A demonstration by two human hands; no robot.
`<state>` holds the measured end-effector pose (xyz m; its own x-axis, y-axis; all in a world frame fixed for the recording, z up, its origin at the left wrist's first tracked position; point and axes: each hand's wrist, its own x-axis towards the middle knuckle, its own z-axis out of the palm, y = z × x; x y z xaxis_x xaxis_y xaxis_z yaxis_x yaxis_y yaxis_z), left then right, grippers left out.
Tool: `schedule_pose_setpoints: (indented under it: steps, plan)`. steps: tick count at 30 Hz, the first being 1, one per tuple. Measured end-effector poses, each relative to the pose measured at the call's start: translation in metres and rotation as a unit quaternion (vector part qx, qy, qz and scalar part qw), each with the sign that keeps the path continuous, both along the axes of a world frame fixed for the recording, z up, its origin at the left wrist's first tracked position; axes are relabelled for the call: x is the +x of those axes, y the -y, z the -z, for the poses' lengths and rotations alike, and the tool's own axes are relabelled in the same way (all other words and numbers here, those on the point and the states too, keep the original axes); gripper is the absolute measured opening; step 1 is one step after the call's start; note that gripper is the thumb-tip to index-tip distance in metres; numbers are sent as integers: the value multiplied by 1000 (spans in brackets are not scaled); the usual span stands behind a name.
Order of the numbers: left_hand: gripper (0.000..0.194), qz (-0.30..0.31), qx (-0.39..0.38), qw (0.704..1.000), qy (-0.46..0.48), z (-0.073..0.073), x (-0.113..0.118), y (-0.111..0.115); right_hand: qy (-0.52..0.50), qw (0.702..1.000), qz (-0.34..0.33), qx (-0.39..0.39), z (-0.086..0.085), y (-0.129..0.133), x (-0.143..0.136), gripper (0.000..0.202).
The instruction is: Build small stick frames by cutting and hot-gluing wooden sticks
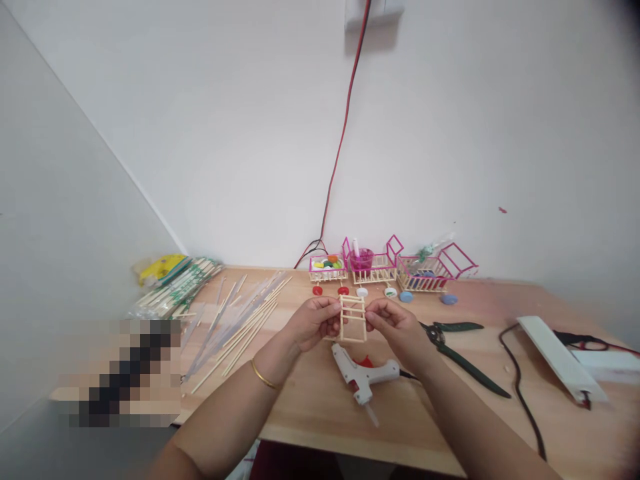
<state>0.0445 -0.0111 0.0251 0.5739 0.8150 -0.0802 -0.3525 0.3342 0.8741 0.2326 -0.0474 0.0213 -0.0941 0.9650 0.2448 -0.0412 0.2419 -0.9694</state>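
Observation:
Between my two hands a small ladder-like frame of wooden sticks [353, 319] is held up above the table. My left hand [316, 322] pinches its left side, thumb in front. On its right side the fingers of my right hand [393, 323] are closed. Just below the frame lies a white hot glue gun [364, 375] with a red trigger, a clear glue stick poking out of its rear end. Green-handled pruning shears [453, 350] rest to the right, partly behind my right hand.
Several small stick carts with pink rims [374, 273] stand along the wall. Loose wooden sticks [250, 333] and clear glue sticks lie at left, beside bagged sticks [187, 283]. A white power strip [557, 357] and black cable [517, 383] lie at right.

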Motion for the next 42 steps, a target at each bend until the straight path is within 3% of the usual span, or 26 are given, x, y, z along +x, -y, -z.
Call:
schedule_pose_setpoints:
  steps: [15,30,37,42]
  plan:
    - [28,59,-44,997,39,5,-3,-1,52,998,4,24,1,2,1,20]
    - [25,55,-35,997,46,-2,-2,2,61,998,15,23,0,1,-2,22]
    - [33,47,-30,998,19,0,-3,0,82,995,46,39,-3,1,-2,25]
    - [28,23,1,999,-23,3,-4,-2,76,995,55,35,-4,1,-2,23]
